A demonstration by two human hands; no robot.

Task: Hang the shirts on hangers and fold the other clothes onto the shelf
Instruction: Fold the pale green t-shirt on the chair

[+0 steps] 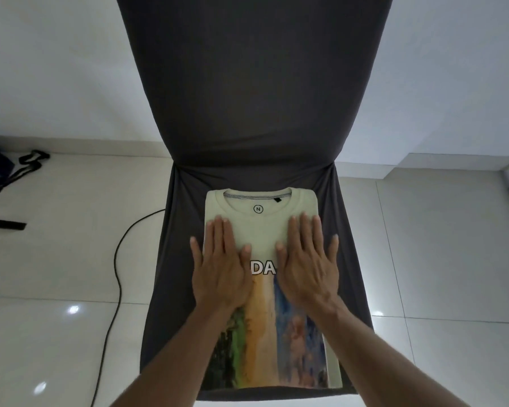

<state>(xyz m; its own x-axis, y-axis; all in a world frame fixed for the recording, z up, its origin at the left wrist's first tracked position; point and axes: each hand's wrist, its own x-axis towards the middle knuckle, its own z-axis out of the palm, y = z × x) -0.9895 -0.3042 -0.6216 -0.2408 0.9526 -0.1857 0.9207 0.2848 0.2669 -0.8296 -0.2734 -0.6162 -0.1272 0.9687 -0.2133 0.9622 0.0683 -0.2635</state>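
Your two forearms come in from the near edge of the chair seat [165,259] and angle inward over the T-shirt [259,230]. Your left hand [221,268] lies flat, palm down, on the left side of the folded shirt, fingers straight and close together, thumb spread toward the middle; its little finger hangs just past the shirt's left edge onto the dark seat cover. Your right hand [307,265] mirrors it on the right side, also flat and spread wide, fingers straight and pointing toward the collar, the little finger reaching over the shirt's right edge. Neither hand grips anything; both press down on the cloth with open palms.

Between your thumbs the letters "DA" show on the shirt's front, and below them runs a coloured print of green, orange and blue down to the hem at the seat's near edge. The pale shirt is folded into a narrow rectangle, sleeves tucked under, lying along the middle of the seat with its collar toward the seat's far edge, just short of the chair back [253,77].

Beyond the seat's left edge, a black cable [116,259] snakes over the white floor tiles, and farther left lies a dark bag with straps [0,174].
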